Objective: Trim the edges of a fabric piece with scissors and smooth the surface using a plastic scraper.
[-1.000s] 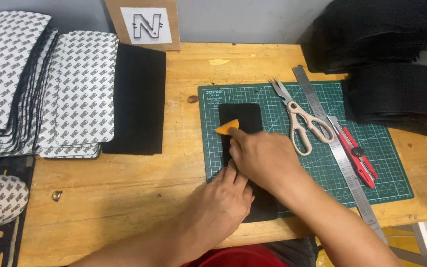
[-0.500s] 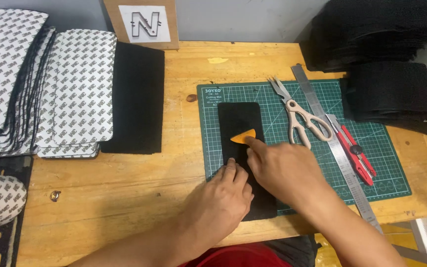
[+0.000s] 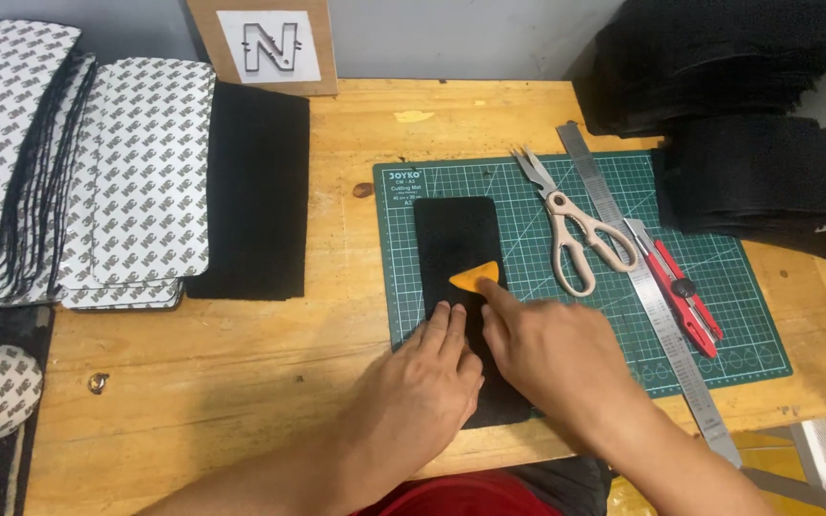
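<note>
1. Both hands work over one black rectangular pad [image 3: 456,239] in the head view, our only view. Our left hand [image 3: 423,387] lies flat with fingers pressed together, holding down the near end of the pad.

2. Our right hand [image 3: 552,349] pinches a small orange triangular scraper [image 3: 475,277] at its fingertips, with the tool's flat face on the pad's surface.

3. Change: a second ago the scraper sat at the pad's left edge, higher up. Half a second ago it was near the middle right. Now it is slightly lower, closer to our left fingertips. We judge this as smoothing strokes across the pad, moving toward us.

4. That pad lies lengthwise on a green cutting mat [image 3: 719,325], its near end hanging over the mat's front edge onto the wooden table [image 3: 241,363].

5. Right of the pad on the mat lie beige-handled scissors [image 3: 566,229], a steel ruler [image 3: 647,287] and a red utility knife [image 3: 685,296], all untouched.

6. At far left are stacks of patterned white-backed sheets [image 3: 136,182] beside a black pile [image 3: 255,191]. More black material [image 3: 738,105] is heaped at far right.
</note>
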